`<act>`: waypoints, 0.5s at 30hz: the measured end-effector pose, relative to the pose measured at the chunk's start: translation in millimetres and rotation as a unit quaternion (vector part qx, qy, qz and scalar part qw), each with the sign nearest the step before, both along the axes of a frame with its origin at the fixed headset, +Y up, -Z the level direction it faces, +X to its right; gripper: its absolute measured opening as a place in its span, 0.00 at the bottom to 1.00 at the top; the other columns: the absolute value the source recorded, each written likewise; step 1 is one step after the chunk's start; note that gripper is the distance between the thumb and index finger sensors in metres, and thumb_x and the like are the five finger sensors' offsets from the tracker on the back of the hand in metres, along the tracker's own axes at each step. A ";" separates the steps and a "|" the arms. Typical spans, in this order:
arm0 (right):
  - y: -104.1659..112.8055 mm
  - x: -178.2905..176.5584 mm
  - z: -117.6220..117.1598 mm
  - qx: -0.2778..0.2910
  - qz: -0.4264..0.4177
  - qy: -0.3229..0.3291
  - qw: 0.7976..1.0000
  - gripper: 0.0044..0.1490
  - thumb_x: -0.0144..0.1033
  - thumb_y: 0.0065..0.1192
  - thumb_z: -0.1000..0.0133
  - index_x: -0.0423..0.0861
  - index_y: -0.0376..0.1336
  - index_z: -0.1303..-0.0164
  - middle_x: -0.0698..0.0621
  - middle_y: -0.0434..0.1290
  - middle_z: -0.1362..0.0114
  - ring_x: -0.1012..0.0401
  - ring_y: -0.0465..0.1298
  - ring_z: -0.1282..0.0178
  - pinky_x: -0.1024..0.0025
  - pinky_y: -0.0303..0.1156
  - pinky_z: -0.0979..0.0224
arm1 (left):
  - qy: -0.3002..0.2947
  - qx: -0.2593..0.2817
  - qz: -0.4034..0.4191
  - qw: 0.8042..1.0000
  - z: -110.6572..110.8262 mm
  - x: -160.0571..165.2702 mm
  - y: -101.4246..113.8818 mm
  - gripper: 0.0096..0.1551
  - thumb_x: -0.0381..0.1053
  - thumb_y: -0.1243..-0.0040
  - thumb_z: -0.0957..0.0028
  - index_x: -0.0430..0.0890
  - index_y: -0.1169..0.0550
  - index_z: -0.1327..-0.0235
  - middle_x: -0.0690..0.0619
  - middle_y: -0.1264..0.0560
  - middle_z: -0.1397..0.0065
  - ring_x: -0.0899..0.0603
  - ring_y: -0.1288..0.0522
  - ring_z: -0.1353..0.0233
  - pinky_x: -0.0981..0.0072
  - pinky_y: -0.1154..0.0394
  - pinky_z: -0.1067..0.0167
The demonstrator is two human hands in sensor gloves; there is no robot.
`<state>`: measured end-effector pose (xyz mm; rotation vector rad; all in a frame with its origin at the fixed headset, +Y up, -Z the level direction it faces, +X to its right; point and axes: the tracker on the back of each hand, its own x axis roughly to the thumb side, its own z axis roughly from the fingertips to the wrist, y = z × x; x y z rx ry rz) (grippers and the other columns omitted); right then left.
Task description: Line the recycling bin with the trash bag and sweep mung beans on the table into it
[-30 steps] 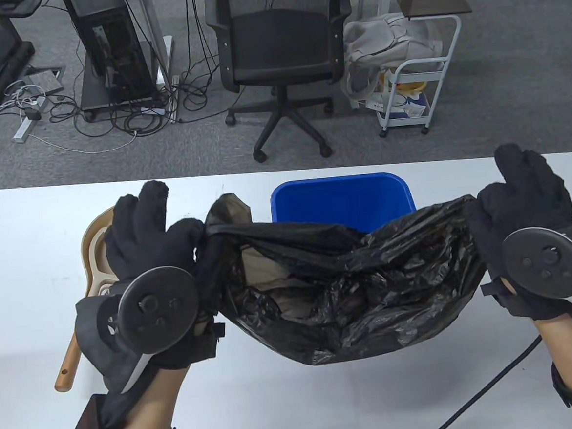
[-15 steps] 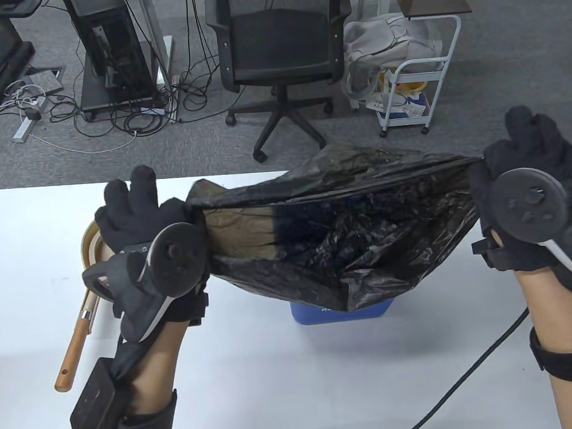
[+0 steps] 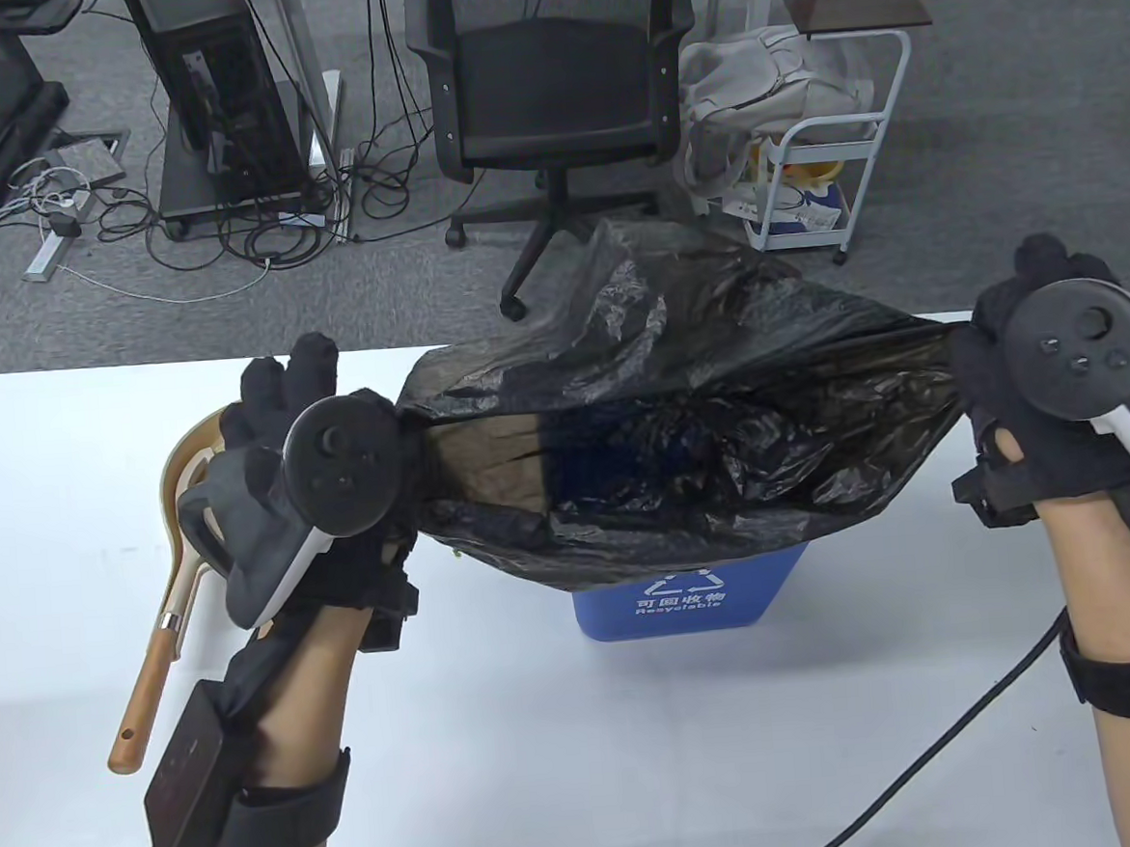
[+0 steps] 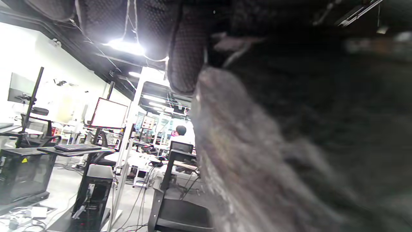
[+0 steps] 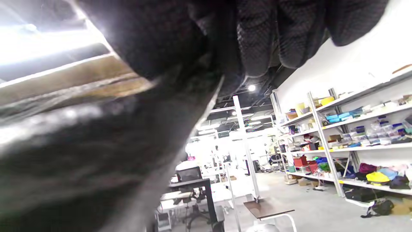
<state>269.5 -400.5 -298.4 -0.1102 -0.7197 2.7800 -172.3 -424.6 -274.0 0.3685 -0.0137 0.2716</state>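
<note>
A black trash bag (image 3: 680,406) is stretched wide between my two hands and hangs over the blue recycling bin (image 3: 693,593), hiding its rim and inside. Only the bin's front wall with the recycling sign shows. My left hand (image 3: 297,389) grips the bag's left edge, and my right hand (image 3: 1004,340) grips its right edge. The bag's far side billows up past the table's far edge. In the left wrist view the gloved fingers (image 4: 183,48) hang beside blurred bag film (image 4: 289,145). In the right wrist view the fingers (image 5: 257,32) pinch the film (image 5: 96,145). A few greenish specks (image 3: 454,551) lie under the bag's left part.
A beige dustpan (image 3: 185,460) with a wooden-handled brush (image 3: 143,680) lies on the white table (image 3: 588,751) under my left hand. A black cable (image 3: 946,755) crosses the near right. An office chair (image 3: 552,105) and a white cart (image 3: 818,174) stand beyond the far edge.
Both hands carried the bag up and away from me, from in front of the bin to over it. The bag's mouth spread and its far side puffed up.
</note>
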 end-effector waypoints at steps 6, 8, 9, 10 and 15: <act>28.4 17.1 11.2 0.012 -0.096 0.018 0.995 0.25 0.33 0.73 0.46 0.26 0.76 0.54 0.23 0.65 0.21 0.23 0.63 0.25 0.25 0.59 0.29 | -0.014 0.015 0.029 0.999 2.2 0.8 34.9 0.18 0.46 0.23 0.49 0.30 0.10 0.61 0.28 0.32 0.18 0.11 0.40 0.22 0.14 0.44 0.32; 30.1 20.5 7.7 0.003 -0.116 0.023 0.993 0.25 0.33 0.72 0.46 0.26 0.76 0.54 0.23 0.65 0.21 0.22 0.63 0.25 0.24 0.59 0.30 | -0.021 -0.018 0.036 0.999 -4.6 0.1 38.7 0.18 0.45 0.23 0.49 0.29 0.10 0.61 0.27 0.32 0.17 0.11 0.40 0.22 0.14 0.44 0.32; 29.5 23.0 4.1 -0.010 -0.129 0.027 0.991 0.25 0.34 0.72 0.46 0.26 0.76 0.54 0.23 0.65 0.22 0.22 0.63 0.26 0.24 0.59 0.30 | -0.026 -0.042 0.041 0.998 -10.3 -0.8 39.3 0.18 0.45 0.22 0.49 0.29 0.10 0.62 0.27 0.33 0.18 0.11 0.40 0.22 0.14 0.44 0.32; 28.2 25.4 -0.2 -0.022 -0.142 0.031 0.989 0.25 0.34 0.72 0.45 0.26 0.76 0.55 0.23 0.65 0.22 0.22 0.63 0.26 0.24 0.59 0.30 | -0.032 -0.071 0.048 0.996 -17.1 -2.0 38.4 0.18 0.45 0.22 0.49 0.29 0.10 0.62 0.27 0.32 0.18 0.11 0.40 0.22 0.14 0.44 0.32; 21.2 36.8 -20.2 -0.061 -0.183 0.037 0.981 0.25 0.35 0.73 0.46 0.26 0.77 0.59 0.22 0.66 0.23 0.22 0.63 0.27 0.24 0.59 0.31 | -0.064 -0.148 0.088 0.983 -47.8 -10.7 29.0 0.18 0.45 0.22 0.48 0.28 0.10 0.63 0.26 0.33 0.18 0.10 0.41 0.23 0.13 0.44 0.32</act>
